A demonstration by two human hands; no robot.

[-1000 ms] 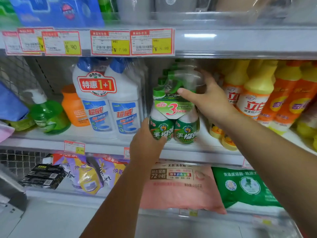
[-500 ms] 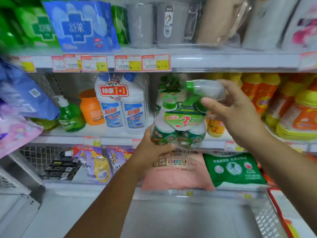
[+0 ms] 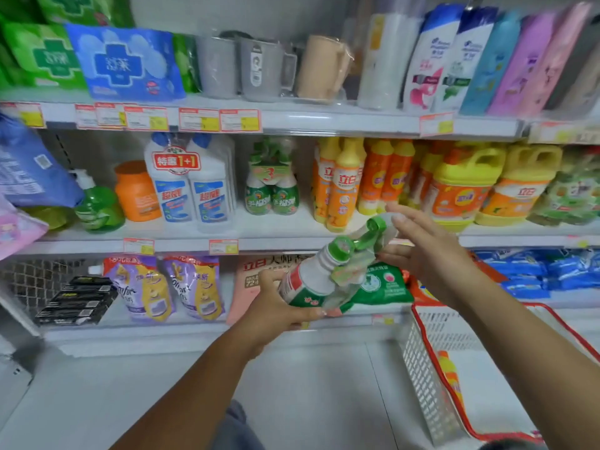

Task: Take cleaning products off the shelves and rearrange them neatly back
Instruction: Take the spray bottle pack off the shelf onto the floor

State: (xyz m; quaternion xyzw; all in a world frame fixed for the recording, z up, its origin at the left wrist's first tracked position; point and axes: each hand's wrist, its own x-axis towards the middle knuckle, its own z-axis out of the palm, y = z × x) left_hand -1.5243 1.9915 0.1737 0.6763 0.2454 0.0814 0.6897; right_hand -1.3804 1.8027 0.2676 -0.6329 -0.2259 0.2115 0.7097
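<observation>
A film-wrapped pack of cleaner bottles [image 3: 324, 280], glossy white and green plastic with ribbed green caps and a clear spray trigger, tilts in mid-air in front of the lower shelf [image 3: 162, 329], its base clasped by the left hand [image 3: 276, 306]. The right hand [image 3: 431, 254] meets the trigger end, but blur hides whether it grips or only touches. A white lattice basket [image 3: 422, 368] with a red rim stands at right, partly cut off.

Green-capped bottle pack [image 3: 311, 281], maybe 3 bottles, tilted mid-air.

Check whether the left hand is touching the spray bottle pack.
Touching. Head view shows the left hand gripping the spray bottle pack round its lower end.
</observation>
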